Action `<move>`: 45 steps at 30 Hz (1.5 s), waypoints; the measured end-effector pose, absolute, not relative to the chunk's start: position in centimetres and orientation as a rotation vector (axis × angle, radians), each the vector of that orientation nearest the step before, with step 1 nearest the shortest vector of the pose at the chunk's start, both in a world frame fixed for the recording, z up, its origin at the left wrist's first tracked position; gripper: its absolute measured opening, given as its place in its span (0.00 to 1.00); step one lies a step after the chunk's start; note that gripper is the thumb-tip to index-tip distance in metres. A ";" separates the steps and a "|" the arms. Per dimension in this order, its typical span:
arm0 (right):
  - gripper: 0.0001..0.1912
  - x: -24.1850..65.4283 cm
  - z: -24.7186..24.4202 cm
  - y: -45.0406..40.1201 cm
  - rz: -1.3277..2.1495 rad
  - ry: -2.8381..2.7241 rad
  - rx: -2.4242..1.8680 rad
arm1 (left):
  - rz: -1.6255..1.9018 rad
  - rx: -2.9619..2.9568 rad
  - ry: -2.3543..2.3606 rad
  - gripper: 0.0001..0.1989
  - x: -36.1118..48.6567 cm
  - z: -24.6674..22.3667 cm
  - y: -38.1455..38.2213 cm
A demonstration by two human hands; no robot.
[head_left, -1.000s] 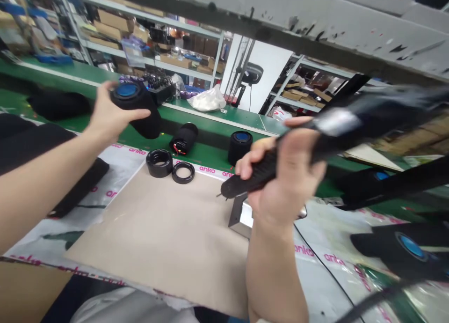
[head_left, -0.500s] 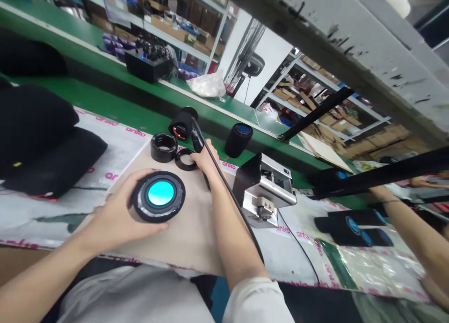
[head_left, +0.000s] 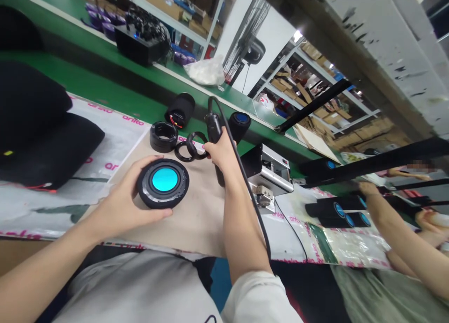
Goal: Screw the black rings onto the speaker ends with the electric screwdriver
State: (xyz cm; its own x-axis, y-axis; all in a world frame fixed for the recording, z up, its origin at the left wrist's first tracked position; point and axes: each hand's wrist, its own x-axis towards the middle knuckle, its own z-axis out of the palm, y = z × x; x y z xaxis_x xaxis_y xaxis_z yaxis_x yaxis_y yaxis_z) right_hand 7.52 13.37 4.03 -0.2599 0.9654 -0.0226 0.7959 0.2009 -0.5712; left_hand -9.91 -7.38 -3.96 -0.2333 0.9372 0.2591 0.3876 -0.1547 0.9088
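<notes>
1. A green workbench (head_left: 87,75) carries a tan cardboard sheet (head_left: 182,224) over printed plastic sheeting (head_left: 98,140).
2. A steel bench fixture (head_left: 268,171) stands right of the cardboard.
3. A co-worker's hand (head_left: 366,188) lies near black speaker tubes (head_left: 333,210).
4. The left hand (head_left: 129,206) spreads around a black speaker (head_left: 163,181) with a blue centre, at the cardboard; contact is unclear.
5. The right hand (head_left: 224,157) closes around an upright corded electric screwdriver (head_left: 214,131).
6. Just beside that hand lie two thin black rings (head_left: 191,147), near a thicker black ring (head_left: 163,136) and a wired black tube (head_left: 180,110).
</notes>
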 end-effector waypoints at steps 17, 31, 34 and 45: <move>0.24 6.9 12.6 7.1 0.563 -2.898 -0.435 | 1.259 1.585 1.174 0.50 -12.6 -2.9 -5.4; 0.37 12.5 8.4 2.7 1.142 -2.055 -0.878 | 1.400 1.415 1.197 0.62 -10.7 -2.7 -5.5; 0.40 12.0 6.2 1.4 1.169 -2.049 -0.856 | 1.416 1.410 1.284 0.65 -9.9 -2.6 -5.8; 0.35 12.2 9.0 3.7 1.405 -1.931 -0.613 | 1.310 1.618 1.193 0.60 -10.5 -2.3 -5.5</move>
State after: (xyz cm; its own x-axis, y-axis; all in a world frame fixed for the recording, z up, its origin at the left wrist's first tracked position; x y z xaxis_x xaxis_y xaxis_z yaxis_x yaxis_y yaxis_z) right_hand 12.19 3.73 9.00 -0.6698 0.7034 0.2376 -0.0098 0.3117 -0.9501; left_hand -10.52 -5.50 -2.31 0.0529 0.9514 0.3035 0.2132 -0.3077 0.9273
